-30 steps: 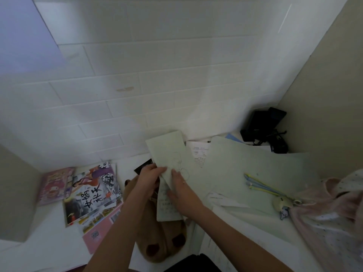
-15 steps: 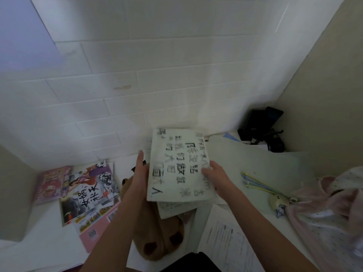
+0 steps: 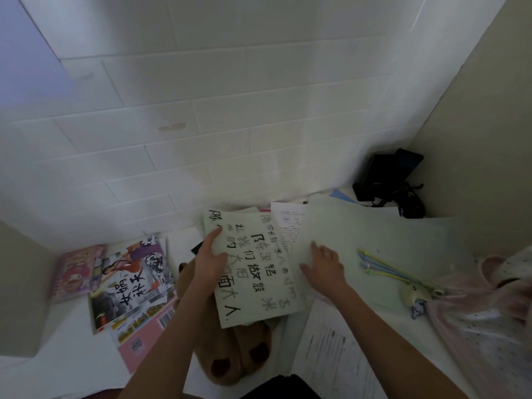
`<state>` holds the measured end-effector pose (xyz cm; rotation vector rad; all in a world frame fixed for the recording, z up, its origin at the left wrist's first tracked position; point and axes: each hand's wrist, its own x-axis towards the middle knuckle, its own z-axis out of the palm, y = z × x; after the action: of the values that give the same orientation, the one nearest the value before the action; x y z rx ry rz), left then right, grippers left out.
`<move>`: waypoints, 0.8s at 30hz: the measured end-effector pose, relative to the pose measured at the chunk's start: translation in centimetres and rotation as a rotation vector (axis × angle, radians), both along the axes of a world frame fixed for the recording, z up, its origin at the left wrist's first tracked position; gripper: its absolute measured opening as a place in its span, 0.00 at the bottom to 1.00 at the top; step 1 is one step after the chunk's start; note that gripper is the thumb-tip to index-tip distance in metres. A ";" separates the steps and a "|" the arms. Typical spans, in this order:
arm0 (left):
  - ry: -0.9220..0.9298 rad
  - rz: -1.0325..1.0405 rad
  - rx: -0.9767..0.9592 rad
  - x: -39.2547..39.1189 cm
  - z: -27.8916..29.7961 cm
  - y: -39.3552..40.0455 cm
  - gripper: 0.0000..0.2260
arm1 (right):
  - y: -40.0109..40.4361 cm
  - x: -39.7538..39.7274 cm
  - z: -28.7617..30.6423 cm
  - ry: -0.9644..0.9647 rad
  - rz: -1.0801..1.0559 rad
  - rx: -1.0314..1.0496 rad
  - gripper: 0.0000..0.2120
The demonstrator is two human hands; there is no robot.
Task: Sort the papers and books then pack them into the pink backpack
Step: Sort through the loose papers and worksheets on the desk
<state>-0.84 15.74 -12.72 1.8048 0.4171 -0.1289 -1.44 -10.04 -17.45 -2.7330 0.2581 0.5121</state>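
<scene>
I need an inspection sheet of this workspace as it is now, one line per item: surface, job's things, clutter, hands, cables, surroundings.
Surface: white desk, largely covered.
Job's things: white sheet with large handwritten characters; large pale green sheet; printed worksheet; colourful illustrated books; pink backpack at right edge.
Clutter: brown plush toy; pastel pens; small cream charm.
Hands: left hand grips the handwritten sheet's edge; right hand lies flat on the green sheet.
Cables: dark cords beside black device, unclear.
Surroundings: white tiled wall; beige side panel.
</scene>
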 end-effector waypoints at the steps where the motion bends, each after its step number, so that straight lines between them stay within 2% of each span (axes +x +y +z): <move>1: 0.011 0.044 -0.011 0.0 0.0 0.2 0.22 | -0.9 -0.3 -0.4 0.067 -0.006 -0.042 0.41; 3: 0.045 0.052 -0.003 0.1 0.0 0.4 0.17 | -2.2 -1.3 -1.4 0.165 -0.030 -0.067 0.48; 4: 0.061 0.035 0.007 0.1 0.0 0.4 0.16 | -2.5 -1.7 -1.8 0.166 -0.055 -0.071 0.49; 9: 0.078 0.005 0.086 0.1 -0.4 0.1 0.13 | -2.7 -2.0 -1.8 0.039 -0.048 -0.137 0.36; 12: 0.101 0.027 0.059 0.4 -0.6 0.2 0.12 | -3.2 -2.6 -1.7 0.074 -0.003 -0.122 0.39; 15: 0.116 0.035 0.034 0.4 -0.9 0.6 0.12 | -3.6 -4.4 -2.4 0.058 -0.079 -0.126 0.43; 19: 0.111 0.045 0.002 0.2 -0.9 0.7 0.12 | -3.3 -4.8 -2.5 0.043 -0.169 -0.231 0.37; 24: 0.117 0.041 -0.015 0.3 -0.8 0.7 0.12 | -4.0 -4.0 -1.6 -0.020 0.028 -0.403 0.29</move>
<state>-0.55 16.44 -13.50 1.7781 0.5342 -0.2094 -5.48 -14.08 -19.02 -3.1335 0.3508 0.4846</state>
